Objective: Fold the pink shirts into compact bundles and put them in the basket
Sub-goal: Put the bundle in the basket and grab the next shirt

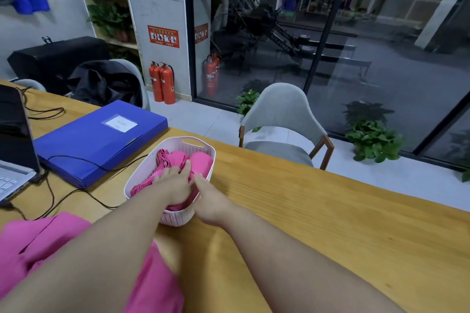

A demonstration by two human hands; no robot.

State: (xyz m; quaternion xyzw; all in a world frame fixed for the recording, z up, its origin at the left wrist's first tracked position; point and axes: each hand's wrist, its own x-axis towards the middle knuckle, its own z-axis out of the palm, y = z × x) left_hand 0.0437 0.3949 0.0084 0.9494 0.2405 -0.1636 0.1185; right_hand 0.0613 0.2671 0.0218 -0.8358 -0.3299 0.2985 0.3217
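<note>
The small white perforated plastic basket stands on the long wooden table, and everything here is best placed from it. Inside it lie the folded pink shirt bundles, packed close and rising near the rim. The left hand is in the basket, fingers spread and fairly straight, pressing down on the pink cloth rather than gripping it. The right hand sits at the basket's near right rim, fingertips reaching in against the cloth — whether they pinch a fold or only touch it I cannot tell.

The step looks like seating a bundle. To do it well, keep the flat left palm on top so the folds do not spring open, and tuck any loose edge down along the wall with the right fingers (the basket is light and may slide, so steadying the rim helps).

Nearer the person than the basket, an unfolded pink shirt lies spread on the table — likely next. Left of the basket lies a flat blue file box.
</note>
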